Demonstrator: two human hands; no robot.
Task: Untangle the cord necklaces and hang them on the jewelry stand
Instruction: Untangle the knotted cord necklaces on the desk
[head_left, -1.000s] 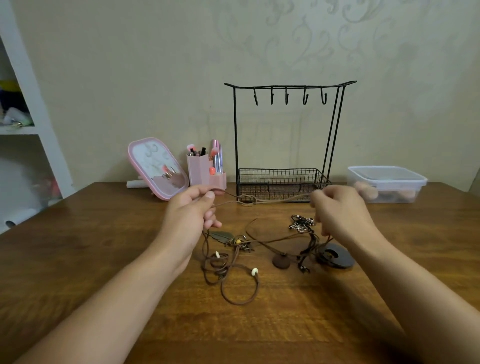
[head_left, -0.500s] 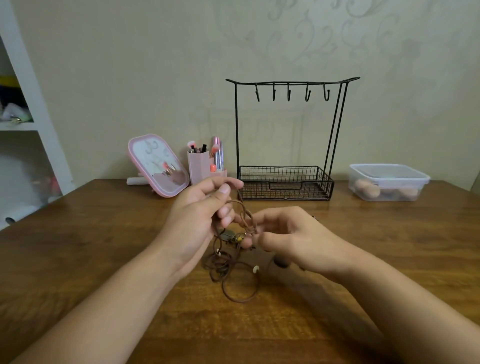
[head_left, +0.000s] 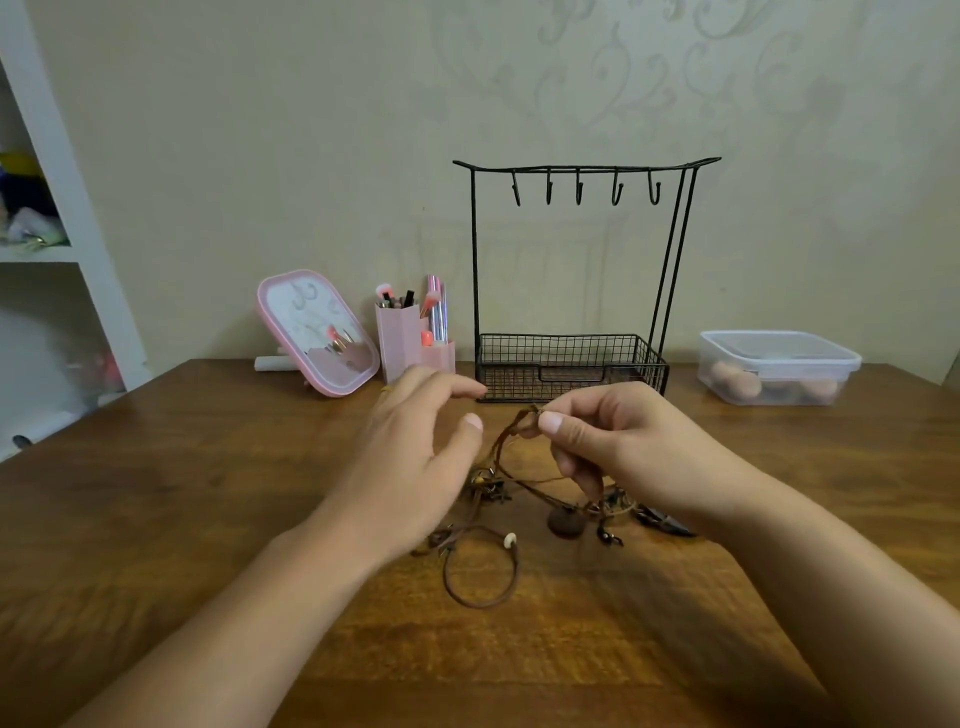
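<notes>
— Since half a second ago the hands have drawn apart. Then the left hand (head_left: 415, 457) pinched the cords together with the right; now it has let go and hangs just left of them, fingers spread and relaxed, holding nothing.

— And the right hand (head_left: 623, 447)?

— It has risen a little and grips a knotted bit of brown cord between thumb and forefinger, in front of the stand's basket. Its other fingers curl under, and a strand seems to pass through them too.

— Where are the necklaces (head_left: 519, 499)?

— Mostly on the table (head_left: 208, 519), in a tangle below and between the hands. From the pinched knot the cords drop down to the heap. One loop with a small white bead (head_left: 510, 542) lies nearest the person. A dark round pendant (head_left: 565, 522) sits right of the middle, and little metal charms lie bunched under the left thumb. More cord and a dark piece are half hidden under the right wrist.

— Is anything on the stand (head_left: 576, 270)?

— Its five hooks are bare. It stands at the back of the table, against the wall, well apart from the tangle.

— What else is back there?

— A pink mirror (head_left: 317, 332) tilted on its foot, a pink brush holder (head_left: 410, 338) just left of the stand, and a clear lidded box (head_left: 779, 366) with rounded pale things inside on the right. A white shelf (head_left: 67, 249) fills the left edge.
</notes>
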